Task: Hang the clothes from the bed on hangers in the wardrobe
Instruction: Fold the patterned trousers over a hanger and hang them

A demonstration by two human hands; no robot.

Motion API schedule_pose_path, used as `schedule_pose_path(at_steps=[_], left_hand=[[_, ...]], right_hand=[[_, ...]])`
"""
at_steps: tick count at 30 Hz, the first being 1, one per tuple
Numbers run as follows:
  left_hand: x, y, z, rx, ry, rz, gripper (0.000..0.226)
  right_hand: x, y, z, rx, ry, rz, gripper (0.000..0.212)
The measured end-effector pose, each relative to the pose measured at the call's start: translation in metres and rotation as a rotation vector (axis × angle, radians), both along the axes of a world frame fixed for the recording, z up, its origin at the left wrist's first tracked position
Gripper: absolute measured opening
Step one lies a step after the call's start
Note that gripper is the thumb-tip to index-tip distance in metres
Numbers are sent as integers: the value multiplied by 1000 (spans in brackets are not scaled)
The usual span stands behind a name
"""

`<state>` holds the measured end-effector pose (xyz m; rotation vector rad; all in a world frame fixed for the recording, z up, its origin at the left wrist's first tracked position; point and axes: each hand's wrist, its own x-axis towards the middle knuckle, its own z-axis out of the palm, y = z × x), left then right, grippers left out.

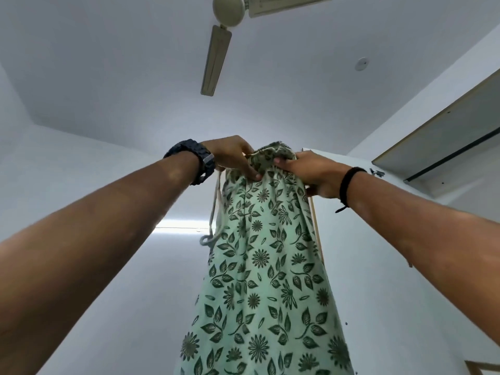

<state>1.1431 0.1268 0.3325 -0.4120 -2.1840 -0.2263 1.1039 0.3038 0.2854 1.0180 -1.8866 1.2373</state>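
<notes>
A pale green garment (267, 280) printed with dark leaves and flowers hangs straight down in front of me, held high overhead. My left hand (232, 156), with a dark watch on the wrist, grips the gathered waistband at the top. My right hand (311, 173), with a black wrist band, grips the same waistband from the right. A light drawstring (215, 212) dangles from the left of the waistband. No hanger shows; the top of the garment is bunched between my fingers.
A ceiling fan (219, 52) hangs above on the white ceiling. A wardrobe's upper door or panel (446, 142) juts in at the right, with a thin wooden edge (316, 228) behind the garment. White walls fill the rest.
</notes>
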Motion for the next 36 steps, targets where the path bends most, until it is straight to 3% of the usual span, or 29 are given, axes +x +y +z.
schedule_pose_path(at_steps=[3, 6, 10, 12, 15, 17, 21, 23, 27, 31, 34, 36], left_hand=[[11, -14, 3, 58, -283, 21, 37], [16, -27, -3, 141, -586, -66, 25], [21, -38, -8, 242, -694, -130, 27], [25, -43, -6, 269, -667, -94, 34], [26, -47, -1, 348, -543, -60, 30], [24, -47, 0, 419, -480, -124, 25], [20, -45, 1, 579, -439, -350, 50], [17, -46, 4, 599, -393, -400, 60], [14, -47, 2, 414, -193, -217, 21], [14, -48, 1, 324, -75, -248, 30], [19, -41, 0, 252, -75, -266, 28], [19, -37, 0, 197, -42, -250, 29]], right_hand=[[-3, 0, 2, -45, -99, 53, 42], [-4, 2, 4, -61, -155, 112, 38], [-8, 1, 4, -46, -182, 202, 26], [-11, 1, 3, -19, -160, 260, 15], [-19, 6, 2, -34, -120, 414, 26], [-23, 11, 1, 27, -102, 531, 24], [-29, 17, -3, 82, -119, 667, 46], [-31, 17, -3, 126, -105, 586, 55], [-28, 15, -4, 220, -16, 228, 46], [-21, 14, -9, 203, -57, 281, 21], [-27, 2, -18, 291, -54, 171, 36], [-32, -5, -23, 147, -15, 178, 37]])
